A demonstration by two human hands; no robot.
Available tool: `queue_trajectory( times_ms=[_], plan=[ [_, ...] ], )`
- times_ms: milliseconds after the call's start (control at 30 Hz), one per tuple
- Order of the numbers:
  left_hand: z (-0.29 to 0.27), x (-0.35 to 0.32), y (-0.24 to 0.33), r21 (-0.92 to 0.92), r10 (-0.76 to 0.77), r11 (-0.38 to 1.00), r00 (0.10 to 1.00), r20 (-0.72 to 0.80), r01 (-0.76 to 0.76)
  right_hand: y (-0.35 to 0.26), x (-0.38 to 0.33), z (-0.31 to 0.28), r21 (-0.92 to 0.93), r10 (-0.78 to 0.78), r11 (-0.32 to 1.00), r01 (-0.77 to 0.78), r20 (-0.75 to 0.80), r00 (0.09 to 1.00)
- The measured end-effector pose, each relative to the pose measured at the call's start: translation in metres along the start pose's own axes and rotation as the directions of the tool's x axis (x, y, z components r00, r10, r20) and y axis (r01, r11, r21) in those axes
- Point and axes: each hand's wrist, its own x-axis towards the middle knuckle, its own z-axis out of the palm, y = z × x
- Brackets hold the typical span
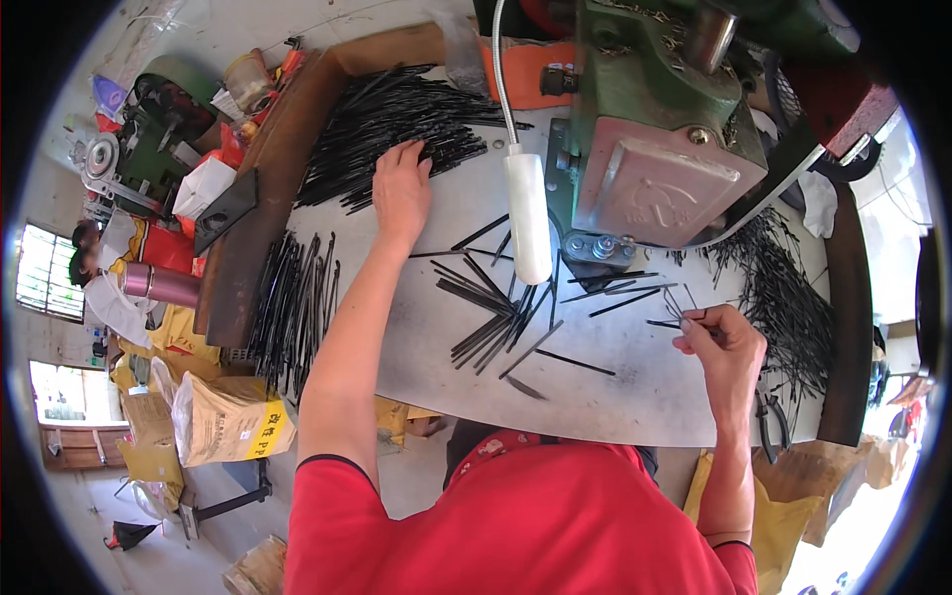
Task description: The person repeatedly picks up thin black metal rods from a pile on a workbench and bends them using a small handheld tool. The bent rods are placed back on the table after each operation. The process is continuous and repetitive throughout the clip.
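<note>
My left hand (402,188) rests at the near edge of a big heap of thin black rods (362,124), fingers reaching over them and thumb apart. Between the thumb and fingers of my right hand (726,342) are a few thin wire-like pieces (674,305), pinched above the right part of the metal table (635,392). Loose black strips (486,302) lie scattered in the middle, in front of a green press machine (654,129). Another bundle of black rods (293,307) lies at the table's left edge.
A white lamp (529,213) on a flexible neck hangs over the table's middle. A tangled heap of thin dark pieces (783,307) covers the right side. Pliers (772,426) lie at the front right edge. Raised rusty edges (263,188) border the table. A pink flask (159,283) stands left.
</note>
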Motion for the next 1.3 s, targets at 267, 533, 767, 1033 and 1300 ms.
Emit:
queue_trajectory(
  times_ms=[267,533,767,1033,1300],
  plan=[
    [-0.015,-0.028,0.038,-0.109,0.062,0.993,0.988,0.141,-0.047,0.004,-0.008,0.006,-0.487,-0.255,0.802,0.346,0.245,0.935],
    [-0.019,-0.010,0.054,-0.310,0.104,0.943,0.993,-0.061,-0.118,0.041,0.008,0.020,-0.399,-0.302,0.874,0.276,-0.002,0.953],
    [-0.007,0.020,0.072,-0.314,0.587,0.771,0.809,0.013,-0.554,0.025,0.024,0.029,0.269,0.197,0.929,-0.254,0.222,0.955],
    [-0.028,0.017,0.100,-0.220,0.774,0.628,0.627,0.082,-0.747,0.030,0.037,0.049,0.467,0.178,0.805,-0.366,0.398,0.900],
    [-0.020,0.005,0.110,-0.266,0.698,0.696,0.715,0.036,-0.666,0.025,0.043,0.064,0.531,0.123,0.770,-0.354,0.420,0.899]
  ],
)
